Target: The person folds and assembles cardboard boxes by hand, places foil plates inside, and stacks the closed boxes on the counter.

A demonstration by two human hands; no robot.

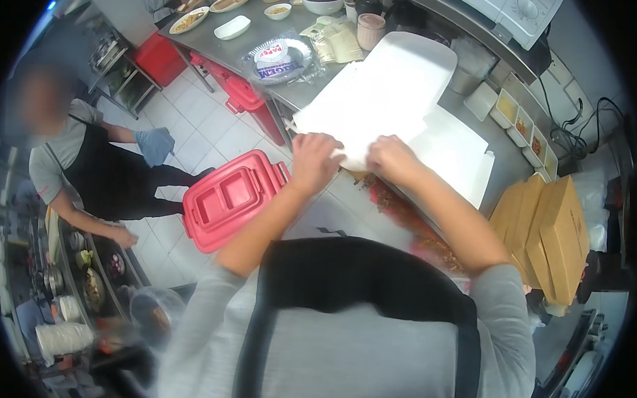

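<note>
A white cardboard box [385, 89], flaps partly spread, lies at the front of the metal counter. My left hand [316, 160] is closed at its near left corner, fingers curled over the edge. Along the same near edge, my right hand [395, 159] grips the card with bent fingers; the fingertips are partly hidden. Beside it on the right is another piece of white cardboard [455, 151], which may belong to the same box. Behind the box, a plastic-wrapped packet [278, 59] and a stack of pale flat pieces [340, 43] rest on the counter.
A co-worker [99, 156] stands left, holding a blue cloth [154, 145]. Near my left arm is a red lidded bin [231, 199]. Brown cardboard boxes [545, 235] stand at right, below trays of ingredients [523, 129]. Plates of food [189, 20] sit at the far end.
</note>
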